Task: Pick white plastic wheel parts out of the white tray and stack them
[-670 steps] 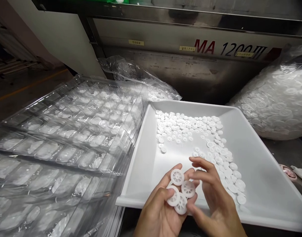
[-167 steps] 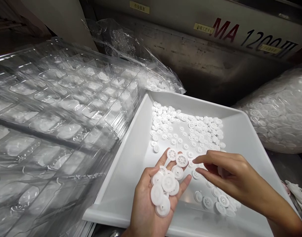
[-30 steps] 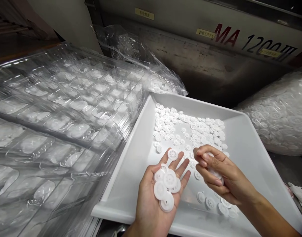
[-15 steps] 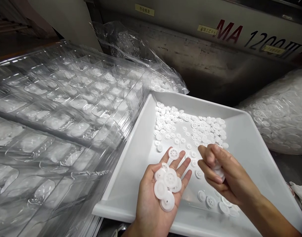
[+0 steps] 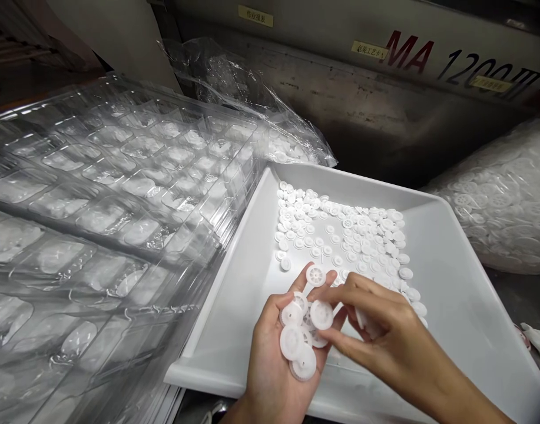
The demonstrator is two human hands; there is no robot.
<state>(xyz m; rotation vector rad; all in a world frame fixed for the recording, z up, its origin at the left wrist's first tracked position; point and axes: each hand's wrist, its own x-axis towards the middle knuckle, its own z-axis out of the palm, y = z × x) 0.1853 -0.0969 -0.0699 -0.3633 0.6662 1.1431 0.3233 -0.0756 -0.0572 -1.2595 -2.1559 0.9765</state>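
Palm up over the front of the grey tray [image 5: 212, 365], my left hand [image 5: 270, 353] cradles several white plastic gears [image 5: 291, 343]. One more gear [image 5: 315, 275] rests at its fingertips. My right hand [image 5: 388, 324] pinches a single gear [image 5: 321, 314] between thumb and fingertips, just above the left palm. Further white pieces [image 5: 369, 324] are tucked under its curled fingers, partly hidden. Behind both hands, many loose gears [image 5: 367, 229] are spread across the tray's floor.
Stacked clear plastic blister trays [image 5: 97, 224], with white contents in their pockets, stand at the left. A clear bag [image 5: 291, 147] of white parts lies behind the tray. Another full bag [image 5: 508, 206] bulges at the right. A machine panel [image 5: 322, 65] closes off the back.
My right hand has moved left to my left palm and now pinches one gear there. The gears in the palm have shifted slightly; my left hand has hardly moved.
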